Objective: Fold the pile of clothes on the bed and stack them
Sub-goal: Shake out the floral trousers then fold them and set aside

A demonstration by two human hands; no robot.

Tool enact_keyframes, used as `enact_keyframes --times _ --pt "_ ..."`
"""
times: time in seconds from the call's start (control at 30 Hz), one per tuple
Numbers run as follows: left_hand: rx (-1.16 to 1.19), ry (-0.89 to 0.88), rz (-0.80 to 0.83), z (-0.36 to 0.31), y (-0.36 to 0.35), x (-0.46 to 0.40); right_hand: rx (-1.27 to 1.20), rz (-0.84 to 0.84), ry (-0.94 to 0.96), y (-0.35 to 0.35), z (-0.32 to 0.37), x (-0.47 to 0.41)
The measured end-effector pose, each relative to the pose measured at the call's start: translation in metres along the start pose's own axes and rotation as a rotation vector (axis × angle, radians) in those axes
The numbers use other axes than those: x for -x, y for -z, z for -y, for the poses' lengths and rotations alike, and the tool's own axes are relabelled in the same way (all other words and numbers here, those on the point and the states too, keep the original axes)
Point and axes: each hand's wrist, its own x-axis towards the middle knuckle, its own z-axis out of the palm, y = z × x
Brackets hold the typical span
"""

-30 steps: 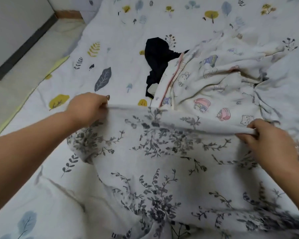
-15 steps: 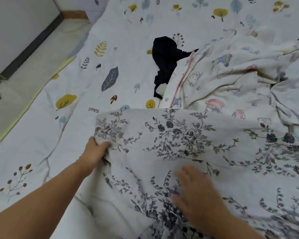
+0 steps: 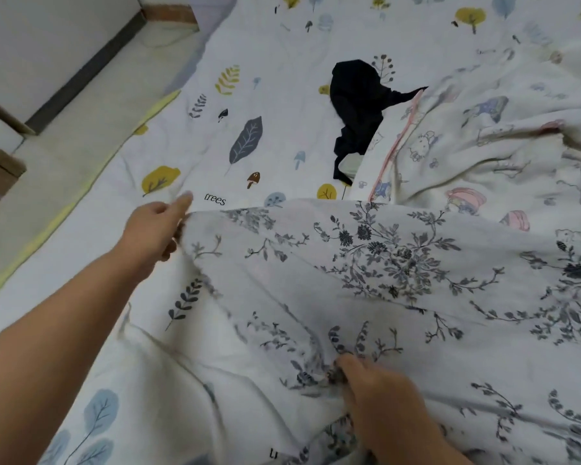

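Two hands are set on a grey-floral garment (image 3: pixel 399 280) spread across the lower right of the frame.

Its left corner is pinched by the left hand (image 3: pixel 151 228) (index finger extended); a fold at bottom centre is clamped by the right hand's (image 3: pixel 379 397) curled fingers. A cartoon-print garment (image 3: pixel 467 156) and a black garment (image 3: pixel 359 105) are seen above on the bedsheet (image 3: pixel 265 62).
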Motion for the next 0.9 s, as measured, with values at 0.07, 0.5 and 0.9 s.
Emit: enact_keyframes --times 0.07,0.5,0.9 --pt "-0.062 0.162 0.113 0.020 -0.003 0.002 0.090 0.174 0.023 -0.001 0.002 -0.005" --pt "0.165 0.049 0.382 0.074 -0.023 0.023 0.081 -0.255 0.027 0.055 -0.009 -0.160" --pt "-0.445 -0.122 0.446 0.095 -0.043 0.017 0.185 -0.061 -0.041 0.030 0.021 -0.284"
